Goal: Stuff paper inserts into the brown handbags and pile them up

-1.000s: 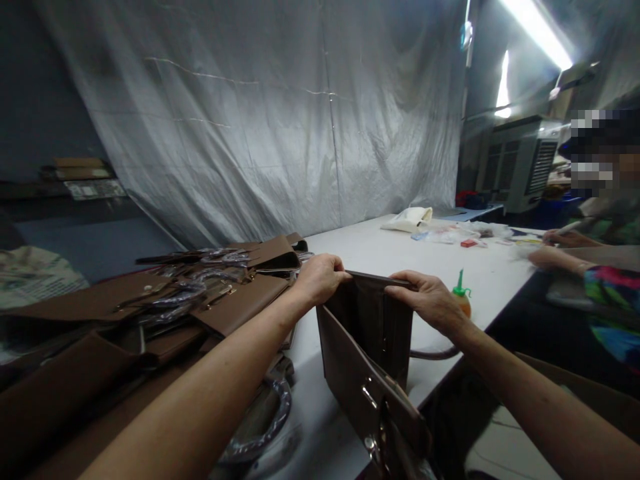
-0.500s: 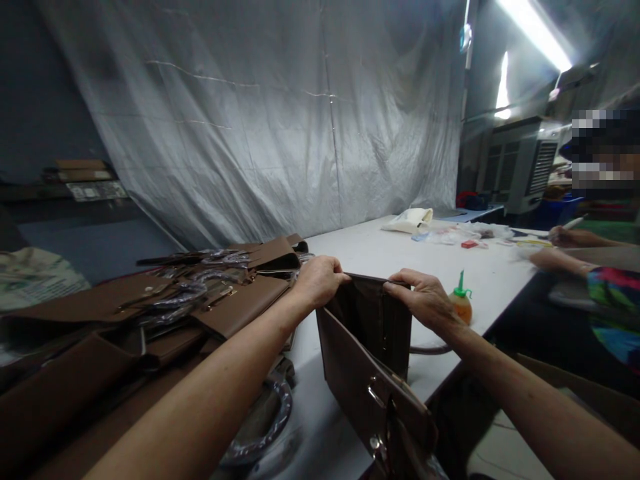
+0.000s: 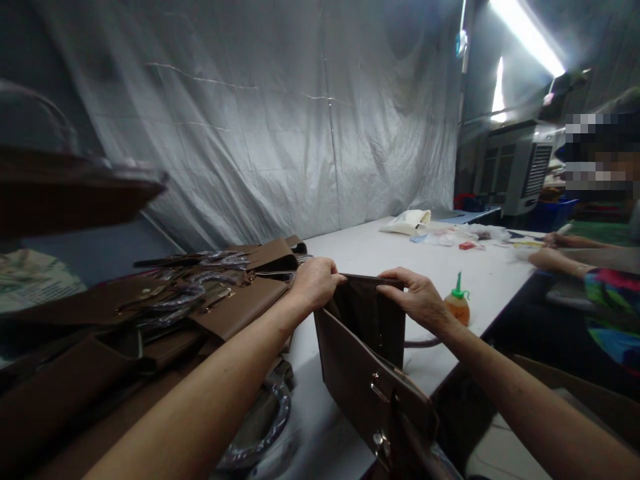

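Observation:
A brown handbag point(image 3: 350, 363) stands with its mouth spread wide at the near edge of the white table, its dark lining and metal fittings showing. My left hand point(image 3: 316, 283) pinches the far rim at its left corner. At the right part of that same rim, my right hand point(image 3: 413, 297) grips the edge between thumb and fingers. Part of a handle pokes out behind the bag on the right, below my right wrist. To the left of the bag lies a plastic-wrapped handle point(image 3: 273, 427), partly hidden by my left forearm.
Several brown bags point(image 3: 240, 303) are heaped on the left. A squeeze bottle point(image 3: 457, 303) of amber liquid with a green nozzle stands on the white table point(image 3: 350, 250). Farther back lie plastic bags point(image 3: 465, 232) and a small red box point(image 3: 467, 245). A co-worker's hands point(image 3: 550, 257) are at the right.
A blurred brown bag-like thing with a handle has come into view at the upper left. Both my hands keep their hold on the bag's rim; the view has shifted slightly.

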Demonstrator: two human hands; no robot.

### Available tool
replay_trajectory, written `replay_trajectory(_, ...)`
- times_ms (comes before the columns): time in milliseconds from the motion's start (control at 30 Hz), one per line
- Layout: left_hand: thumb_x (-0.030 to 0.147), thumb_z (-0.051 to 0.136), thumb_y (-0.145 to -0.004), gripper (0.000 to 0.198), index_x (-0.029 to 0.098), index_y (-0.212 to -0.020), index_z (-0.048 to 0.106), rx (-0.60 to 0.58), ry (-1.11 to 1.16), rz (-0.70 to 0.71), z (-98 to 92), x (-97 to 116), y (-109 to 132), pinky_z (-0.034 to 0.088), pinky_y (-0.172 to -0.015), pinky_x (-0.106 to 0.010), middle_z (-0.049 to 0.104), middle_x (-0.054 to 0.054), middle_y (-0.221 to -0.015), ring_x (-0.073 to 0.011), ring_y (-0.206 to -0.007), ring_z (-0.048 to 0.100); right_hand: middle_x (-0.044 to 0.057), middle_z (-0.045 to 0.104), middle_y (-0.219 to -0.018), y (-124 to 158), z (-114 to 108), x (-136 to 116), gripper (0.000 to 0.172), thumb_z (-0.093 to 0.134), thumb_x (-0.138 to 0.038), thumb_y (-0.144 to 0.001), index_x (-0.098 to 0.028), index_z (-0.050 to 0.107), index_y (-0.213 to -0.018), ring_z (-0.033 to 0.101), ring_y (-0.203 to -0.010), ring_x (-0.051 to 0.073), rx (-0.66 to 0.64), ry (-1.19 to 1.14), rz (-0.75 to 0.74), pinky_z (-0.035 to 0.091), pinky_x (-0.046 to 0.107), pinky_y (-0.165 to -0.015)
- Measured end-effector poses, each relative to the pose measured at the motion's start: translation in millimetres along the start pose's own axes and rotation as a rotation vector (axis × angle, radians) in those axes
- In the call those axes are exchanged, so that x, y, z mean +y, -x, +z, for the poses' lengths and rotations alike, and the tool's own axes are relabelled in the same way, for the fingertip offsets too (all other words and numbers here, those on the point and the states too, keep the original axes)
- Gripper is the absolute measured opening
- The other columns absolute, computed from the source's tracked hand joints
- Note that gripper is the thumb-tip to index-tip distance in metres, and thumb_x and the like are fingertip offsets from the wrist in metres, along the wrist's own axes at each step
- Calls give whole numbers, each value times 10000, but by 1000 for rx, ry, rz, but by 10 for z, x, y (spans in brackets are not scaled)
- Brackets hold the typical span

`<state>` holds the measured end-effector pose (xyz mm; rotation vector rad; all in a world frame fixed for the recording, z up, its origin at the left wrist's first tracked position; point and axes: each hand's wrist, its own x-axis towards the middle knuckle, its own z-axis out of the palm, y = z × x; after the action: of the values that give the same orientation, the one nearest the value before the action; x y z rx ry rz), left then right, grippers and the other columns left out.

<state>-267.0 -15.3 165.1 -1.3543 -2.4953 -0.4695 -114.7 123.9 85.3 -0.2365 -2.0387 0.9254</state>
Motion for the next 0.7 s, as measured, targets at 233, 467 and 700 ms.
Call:
replay_trajectory(233,419,635,-686,198,224,-692,670,-7,2,-8,2,-12,-4,339,-589,-274,639,-26,-706,-186,-703,567,-12,637,-734,-95,44,-95,115,581,-273,-772,-200,666,-748,569,-709,135,20,102,-34,417,263,-682)
replay_trajectory(467,415,632,-686,201,218,-692,673,1,9,-29,3,-2,0,353,-595,-272,652,-35,-730,-191,-713,577,3,647,-748,-191,1,-199,141,570,-302,-780,-208,672,-754,568,-702,146,-68,346,-28,411,263,-661)
replay_trajectory(700,416,629,-696,210,216,-731,686,-16,-2,-18,14,-9,-12,384,-612,-273,659,-42,-737,-198,-714,584,5,660,-757,-329,36,-298,156,551,-271,-787,-218,690,-738,575,-720,143,-162,493,-107,406,258,-688)
